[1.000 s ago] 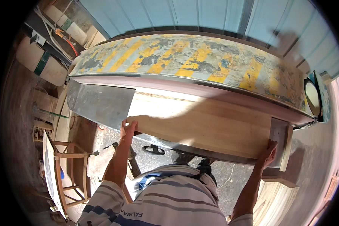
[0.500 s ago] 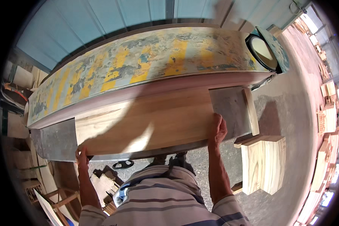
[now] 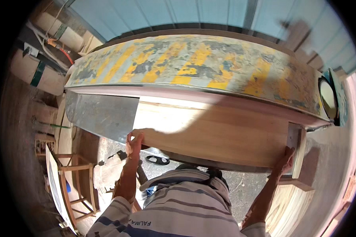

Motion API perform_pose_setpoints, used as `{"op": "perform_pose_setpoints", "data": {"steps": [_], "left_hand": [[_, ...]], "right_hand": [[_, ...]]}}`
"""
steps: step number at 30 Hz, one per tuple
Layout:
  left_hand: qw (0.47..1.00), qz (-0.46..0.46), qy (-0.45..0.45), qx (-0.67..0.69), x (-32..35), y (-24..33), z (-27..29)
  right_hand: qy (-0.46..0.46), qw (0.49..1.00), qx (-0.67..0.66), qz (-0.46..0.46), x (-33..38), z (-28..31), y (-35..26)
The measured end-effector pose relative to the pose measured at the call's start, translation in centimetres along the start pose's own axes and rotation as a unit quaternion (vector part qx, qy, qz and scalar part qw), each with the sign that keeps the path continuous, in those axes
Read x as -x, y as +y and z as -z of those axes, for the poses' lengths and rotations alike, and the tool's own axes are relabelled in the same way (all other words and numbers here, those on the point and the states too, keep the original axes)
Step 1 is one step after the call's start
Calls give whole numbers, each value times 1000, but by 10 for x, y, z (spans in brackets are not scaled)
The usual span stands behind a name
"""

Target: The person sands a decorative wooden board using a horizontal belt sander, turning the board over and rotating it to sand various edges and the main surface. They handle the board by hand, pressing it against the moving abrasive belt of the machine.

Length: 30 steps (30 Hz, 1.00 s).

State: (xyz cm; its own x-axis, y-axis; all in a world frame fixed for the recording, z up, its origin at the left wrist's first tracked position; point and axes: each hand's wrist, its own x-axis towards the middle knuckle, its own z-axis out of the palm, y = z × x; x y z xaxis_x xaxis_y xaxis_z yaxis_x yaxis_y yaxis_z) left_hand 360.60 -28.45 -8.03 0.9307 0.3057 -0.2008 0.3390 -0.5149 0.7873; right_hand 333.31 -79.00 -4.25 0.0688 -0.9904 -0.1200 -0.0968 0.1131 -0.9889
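Note:
A wide, pale wooden board (image 3: 225, 126) lies flat on a grey metal worktable (image 3: 103, 112), its far edge against the pinkish side of a long machine housing (image 3: 186, 65) with worn yellow stripes. My left hand (image 3: 135, 143) grips the board's near left corner, thumb and fingers bent around it. At the near right corner my right hand (image 3: 285, 160) holds the board's end, fingers wrapped over the edge. Just beyond that end, a narrow wooden strip (image 3: 300, 152) stands across the table. The undersides of both grips are hidden.
Stacked pale boards (image 3: 290, 205) stand at the lower right. On the left are a wooden frame stand (image 3: 77, 185), a pile of wood scraps (image 3: 110, 170) and large pale cylinders (image 3: 47, 73). A black handwheel (image 3: 157, 160) sits below the table's near edge. Blue panelling (image 3: 217, 15) rises behind the machine.
The board has slid right along the table with both hands on it, narrowing the gap to the wooden strip. My view has swung left.

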Motion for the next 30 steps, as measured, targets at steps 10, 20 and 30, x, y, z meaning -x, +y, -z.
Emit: {"op": "perform_pose_setpoints", "data": {"steps": [10, 20, 30], "left_hand": [[989, 111, -51, 81, -36, 5, 41], [979, 55, -112, 161, -23, -17, 0], [998, 53, -11, -13, -41, -39, 20]], "right_hand": [[-1, 999, 34, 39, 46, -40, 8], [-20, 991, -64, 114, -13, 18, 79], [29, 1000, -7, -1, 19, -17, 4]]}}
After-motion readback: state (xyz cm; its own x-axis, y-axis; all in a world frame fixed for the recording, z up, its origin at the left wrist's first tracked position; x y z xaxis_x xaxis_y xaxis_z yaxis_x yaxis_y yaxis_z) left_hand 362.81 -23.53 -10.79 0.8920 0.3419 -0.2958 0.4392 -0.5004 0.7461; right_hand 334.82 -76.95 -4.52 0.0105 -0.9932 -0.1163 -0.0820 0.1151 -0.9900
